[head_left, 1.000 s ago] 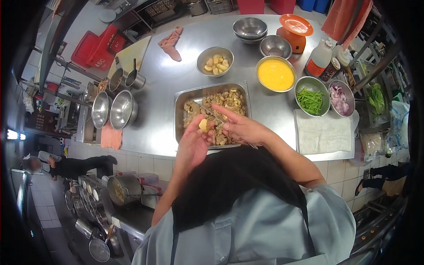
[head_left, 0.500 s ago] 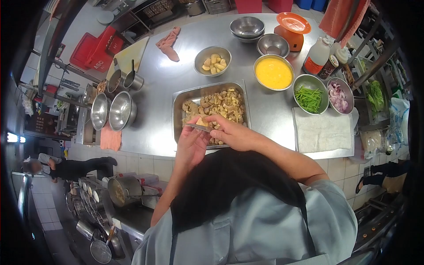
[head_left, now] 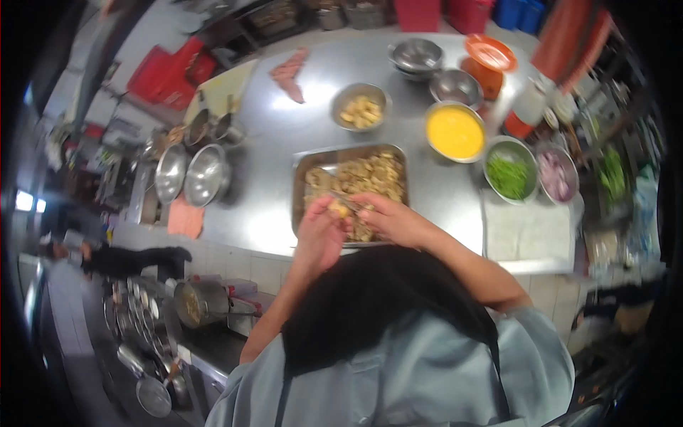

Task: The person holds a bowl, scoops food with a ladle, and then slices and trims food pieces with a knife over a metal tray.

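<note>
My left hand (head_left: pixel 321 235) pinches a yellowish food piece (head_left: pixel 340 208), over the near edge of a steel tray (head_left: pixel 299 188). The tray holds many chopped brown and yellow pieces (head_left: pixel 370 176). Close beside it, my right hand (head_left: pixel 388 219) is closed on a knife, whose blade (head_left: pixel 344 197) is blurred and lies against the piece. Beyond the tray stands a steel bowl (head_left: pixel 339 114) of peeled yellowish chunks.
To the right are bowls of yellow liquid (head_left: pixel 455 132), green vegetables (head_left: pixel 508 175) and sliced onions (head_left: pixel 557 175), an orange scale (head_left: pixel 489 57) and a bottle (head_left: pixel 526 110). Metal bowls (head_left: pixel 206 176) stand left. A person (head_left: pixel 128 260) is in the left background.
The whole view has shifted and blurred, so the table's items appear lower and further right. The knife has moved from above the tray to the piece in my left hand.
</note>
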A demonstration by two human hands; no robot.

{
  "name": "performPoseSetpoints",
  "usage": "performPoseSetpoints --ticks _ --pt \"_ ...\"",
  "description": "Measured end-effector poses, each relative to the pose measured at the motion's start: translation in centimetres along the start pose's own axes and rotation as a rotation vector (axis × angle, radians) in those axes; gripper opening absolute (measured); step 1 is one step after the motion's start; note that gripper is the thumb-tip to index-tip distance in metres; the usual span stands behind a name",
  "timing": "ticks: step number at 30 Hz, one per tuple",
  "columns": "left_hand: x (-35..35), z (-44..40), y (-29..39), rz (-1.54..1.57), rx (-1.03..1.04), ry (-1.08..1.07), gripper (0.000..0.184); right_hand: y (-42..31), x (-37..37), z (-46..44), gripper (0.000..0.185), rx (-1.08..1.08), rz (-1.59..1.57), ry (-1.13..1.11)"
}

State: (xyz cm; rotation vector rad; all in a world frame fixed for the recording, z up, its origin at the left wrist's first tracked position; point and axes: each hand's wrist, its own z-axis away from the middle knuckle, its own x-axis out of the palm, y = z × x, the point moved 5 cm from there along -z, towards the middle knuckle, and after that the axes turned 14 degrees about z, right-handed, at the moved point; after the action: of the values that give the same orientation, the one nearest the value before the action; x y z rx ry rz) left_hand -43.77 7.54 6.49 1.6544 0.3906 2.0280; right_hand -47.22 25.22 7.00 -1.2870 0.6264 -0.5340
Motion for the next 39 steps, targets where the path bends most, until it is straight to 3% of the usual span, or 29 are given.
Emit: performPoseSetpoints --ticks 5,8,11,18,24,27,39 --pt "-0.9 -0.3 -0.6 0.030 -0.061 -0.022 0.041 -1.9 -0.7 1.7 0.068 0.157 -0.118 0.053" --pt "-1.3 -0.1 -0.7 -0.002 -0.111 0.049 0.041 -1.7 -0.7 2.2 0.072 0.117 -0.216 0.050" --pt "-1.6 0.2 -0.9 0.013 -0.138 0.053 0.040 -0.4 -0.7 2.4 0.070 0.053 -0.234 -0.012" --pt "-1.4 1.2 0.4 -0.060 -0.198 -0.001 0.039 0.0 0.2 2.8 0.064 0.155 -0.205 0.078" --pt "-4.8 3.3 3.2 -0.776 0.058 -0.046 0.039 -0.5 0.9 2.7 0.064 0.172 -0.197 0.120" --pt "-7.7 4.1 3.7 -0.873 -0.097 -0.054 0.035 0.3 1.2 2.6 0.059 0.211 -0.166 0.158" --pt "-7.6 3.0 6.2 -0.492 -0.193 -0.032 0.035 -1.0 3.4 1.3 0.042 0.232 0.073 0.285"
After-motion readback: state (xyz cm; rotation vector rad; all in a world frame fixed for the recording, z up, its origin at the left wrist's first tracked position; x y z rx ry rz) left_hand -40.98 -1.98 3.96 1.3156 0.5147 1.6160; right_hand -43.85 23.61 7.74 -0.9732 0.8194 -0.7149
